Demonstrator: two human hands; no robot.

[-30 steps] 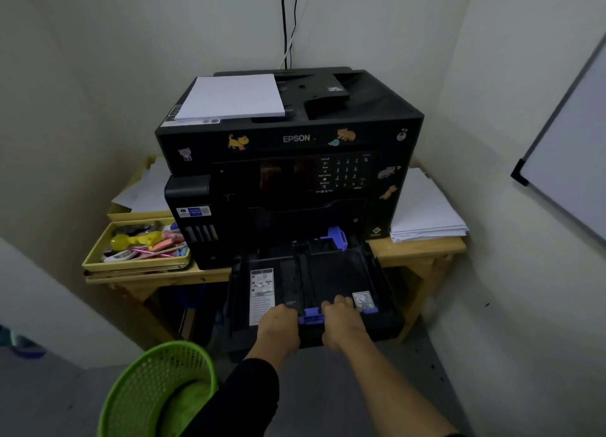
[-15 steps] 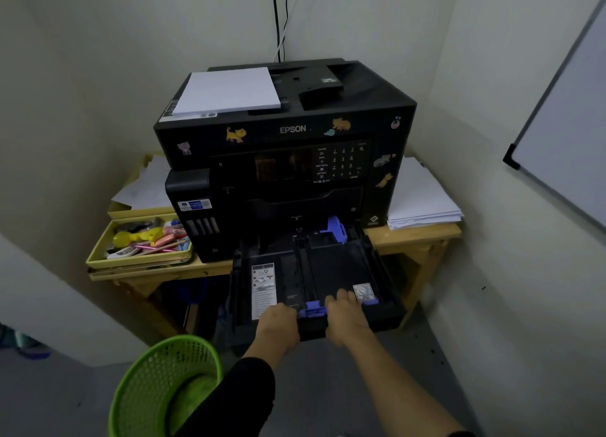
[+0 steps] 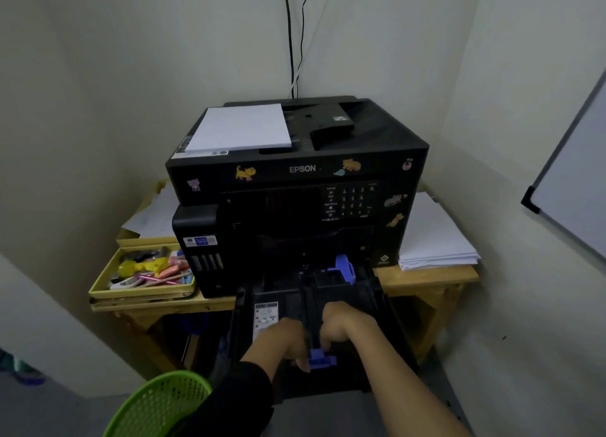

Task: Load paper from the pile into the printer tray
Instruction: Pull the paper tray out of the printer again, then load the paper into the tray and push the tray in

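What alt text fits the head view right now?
The left-hand grip and right-hand grip meet at a blue plastic paper guide at the front of the pulled-out black printer tray; blur hides their hold. A white paper stack lies on the black Epson printer; a white paper pile sits on the wooden table to its right.

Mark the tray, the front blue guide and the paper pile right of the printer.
tray [image 3: 369,294]: head view, bare floor at its right rear.
front blue guide [image 3: 323,360]: head view, its visible blue body.
paper pile [image 3: 433,236]: head view, middle of the top sheet.
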